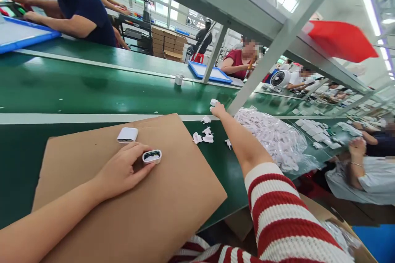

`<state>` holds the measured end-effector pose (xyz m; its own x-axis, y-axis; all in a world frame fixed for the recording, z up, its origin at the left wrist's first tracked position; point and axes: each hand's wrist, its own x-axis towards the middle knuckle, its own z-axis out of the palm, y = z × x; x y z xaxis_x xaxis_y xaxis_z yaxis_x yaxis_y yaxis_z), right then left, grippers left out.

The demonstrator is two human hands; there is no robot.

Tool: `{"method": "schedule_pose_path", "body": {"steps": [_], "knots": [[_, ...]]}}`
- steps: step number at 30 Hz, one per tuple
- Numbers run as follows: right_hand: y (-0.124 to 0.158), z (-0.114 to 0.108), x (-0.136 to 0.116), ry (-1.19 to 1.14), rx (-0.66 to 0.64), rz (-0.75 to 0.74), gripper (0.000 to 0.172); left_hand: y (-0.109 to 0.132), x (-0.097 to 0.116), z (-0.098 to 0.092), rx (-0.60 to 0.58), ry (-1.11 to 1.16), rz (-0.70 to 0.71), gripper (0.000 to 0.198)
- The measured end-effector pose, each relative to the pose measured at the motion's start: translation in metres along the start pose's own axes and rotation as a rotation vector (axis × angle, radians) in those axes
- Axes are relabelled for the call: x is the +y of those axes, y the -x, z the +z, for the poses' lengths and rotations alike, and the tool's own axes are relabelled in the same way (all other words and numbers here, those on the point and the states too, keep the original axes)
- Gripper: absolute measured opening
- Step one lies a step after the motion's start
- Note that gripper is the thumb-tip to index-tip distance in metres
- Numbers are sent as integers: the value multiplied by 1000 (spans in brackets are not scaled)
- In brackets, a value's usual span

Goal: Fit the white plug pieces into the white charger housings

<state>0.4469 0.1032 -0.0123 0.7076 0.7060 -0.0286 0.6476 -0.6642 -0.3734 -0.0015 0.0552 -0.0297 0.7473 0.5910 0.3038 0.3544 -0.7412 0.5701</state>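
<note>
My left hand (123, 170) rests on a brown cardboard sheet (173, 209) and pinches a small white open-ended casing (152, 156) between thumb and fingers. A second white casing (127, 134) lies on the cardboard just beyond it. My right hand (217, 109), arm in a red and white striped sleeve, reaches far out onto the green conveyor belt (92, 90) and closes on a small white part (214, 102). Several small white plug pieces (203, 135) lie loose on the green surface between the two hands.
A clear bag of white parts (274, 137) lies right of my right arm. A slanted metal frame post (268, 61) rises behind it. One white casing (178, 79) stands on the belt's far side. Other people work across the belt and at right; blue trays (211, 72) sit opposite.
</note>
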Motion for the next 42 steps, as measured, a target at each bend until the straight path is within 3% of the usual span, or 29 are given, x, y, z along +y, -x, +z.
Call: {"method": "schedule_pose_path", "body": {"steps": [7,12,16,20,23,26,29,32,35,39,42], "knots": [[-65,36,-21,-33,74,122,54,-3,-10,3,-63,51,13,21],[-65,38,-29,-114,116,24,46,-2,-13,4,-80,44,42,19],[-23,27,-42,-238,111,-258,53,-2,-12,5,-42,43,50,22],[52,23,-51,-333,21,-552,74,-2,-11,4,-61,23,37,29],[104,32,-57,-375,-105,-769,64,-1,-9,2,-76,-3,30,35],[136,41,-64,-321,-166,-757,50,0,-5,0,-72,-8,-5,37],[144,37,-63,-339,-301,-625,54,1,-4,-1,-72,-4,-24,37],[135,12,-42,-379,-311,-604,49,0,-4,0,-65,-13,2,41],[119,-29,1,-114,-93,-588,42,-3,-3,1,-60,-17,-65,44],[99,-77,75,226,186,-302,45,-8,-2,3,-58,-36,-233,50],[84,-97,123,272,217,-87,51,-9,1,3,-40,-49,-280,54]]}}
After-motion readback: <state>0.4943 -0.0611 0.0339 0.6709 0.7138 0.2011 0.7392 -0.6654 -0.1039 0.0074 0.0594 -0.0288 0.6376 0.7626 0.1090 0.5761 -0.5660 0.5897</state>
